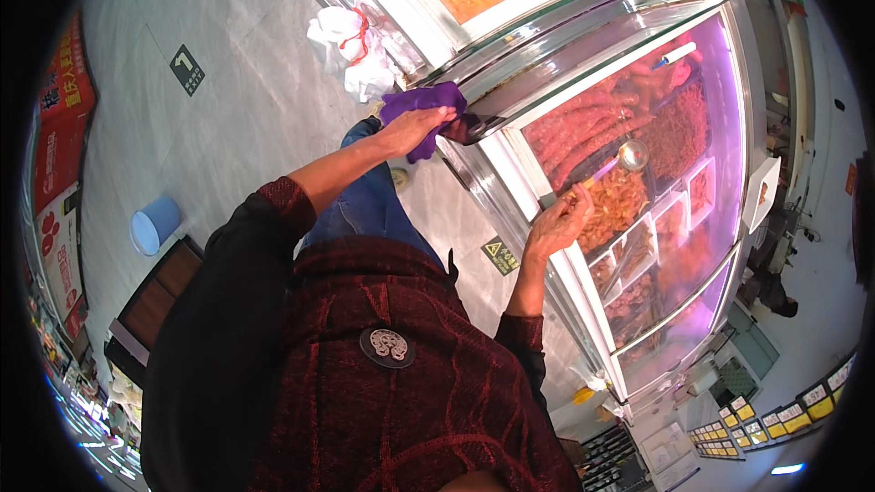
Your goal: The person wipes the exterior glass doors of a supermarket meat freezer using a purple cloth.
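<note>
My left hand [418, 131] presses a bunched purple cloth [425, 97] against the corner of the display case's metal-and-glass edge [492, 116]. Lower down and to the right, my right hand [557, 227] is at the case's front opening, its fingers curled around the yellow handle end of a ladle [605, 169]. The ladle's round bowl [634, 154] lies over trays of food. Beneath it are a tray of orange-brown sliced food [615, 208] and long reddish pieces of meat [581, 126]. Part of the handle is hidden by my fingers.
White plastic bags [348, 48] with a red tie hang at the case's corner. White divider boxes [632, 249] stand among the food. A light-blue bucket [154, 225] and a dark bin-like box [154, 301] are on the grey tiled floor [239, 116].
</note>
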Motion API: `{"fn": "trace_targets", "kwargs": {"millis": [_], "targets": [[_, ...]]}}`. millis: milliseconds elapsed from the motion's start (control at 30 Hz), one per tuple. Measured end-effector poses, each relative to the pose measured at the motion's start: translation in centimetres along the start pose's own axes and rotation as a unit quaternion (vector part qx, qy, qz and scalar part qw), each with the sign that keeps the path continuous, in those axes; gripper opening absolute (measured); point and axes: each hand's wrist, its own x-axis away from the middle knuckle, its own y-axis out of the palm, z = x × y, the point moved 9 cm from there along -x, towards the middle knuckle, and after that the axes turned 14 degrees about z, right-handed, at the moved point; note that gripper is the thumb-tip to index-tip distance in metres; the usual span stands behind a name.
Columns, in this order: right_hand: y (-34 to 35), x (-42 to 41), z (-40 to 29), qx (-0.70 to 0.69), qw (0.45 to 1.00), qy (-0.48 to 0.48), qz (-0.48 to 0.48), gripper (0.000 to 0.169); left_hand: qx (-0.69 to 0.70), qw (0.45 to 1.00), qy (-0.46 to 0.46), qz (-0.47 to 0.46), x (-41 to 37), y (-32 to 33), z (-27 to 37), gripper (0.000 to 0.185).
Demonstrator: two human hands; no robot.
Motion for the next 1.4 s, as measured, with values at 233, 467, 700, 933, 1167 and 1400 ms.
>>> {"fn": "trace_targets", "kwargs": {"millis": [233,467,700,933,1167,1400], "targets": [[-0.3,0.0,0.1,-0.011,1.000,-0.010,0.022,0.024,-0.180,0.982,0.049,0.010,-3.7,2.4,6.4,0.061],[0.3,-0.1,-0.1,-0.027,0.997,0.072,-0.017,0.027,-0.113,0.970,0.198,0.090,-17.0,8.3,9.2,0.059],[-0.2,-0.2,-1.1,0.010,1.000,0.002,0.002,0.026,-0.111,0.968,0.217,0.062,-13.4,6.4,8.6,0.048],[-0.6,-0.1,-0.7,0.017,1.000,-0.017,0.010,0.021,-0.141,0.978,0.149,0.037,-1.1,0.9,4.0,0.045],[-0.8,-0.1,0.0,0.033,0.999,0.016,-0.004,0.021,0.047,0.983,0.137,0.111,1.9,0.1,1.2,0.047],[-1.0,0.5,-0.2,0.006,1.000,-0.023,0.003,0.021,0.277,0.941,0.105,0.163,-0.8,-1.8,-3.5,0.037]]}}
